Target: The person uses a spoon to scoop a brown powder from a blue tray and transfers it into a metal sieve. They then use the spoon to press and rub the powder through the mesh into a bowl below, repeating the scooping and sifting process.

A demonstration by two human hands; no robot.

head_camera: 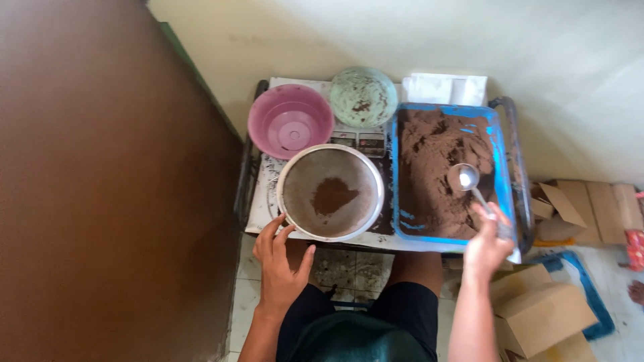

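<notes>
I am steadying the sieve (330,193) with my left hand (280,263): fingers are spread and curled up against its near rim, thumb out to the side, touching rather than clamping. My right hand (488,245) is closed around the handle of a metal spoon (467,179), whose bowl is lying face up over the brown powder (436,167) in the blue tray (500,161) and looking empty.

The sieve is sitting on the small table (265,201), just left of the tray, with a small dark heap of powder at the centre of its mesh.

Judgement on technique: I am thinking modest, level spoonfuls are best, carried low across the short gap so little drops on the table. The left hand should be bracing the rim firmly, since a nudge could be sliding the sieve off the near edge.

Beyond the sieve, a pink bowl (290,121) is standing empty and a pale green bowl (363,96) is showing brown smears. Cardboard boxes (543,308) are lying on the floor to my right.
</notes>
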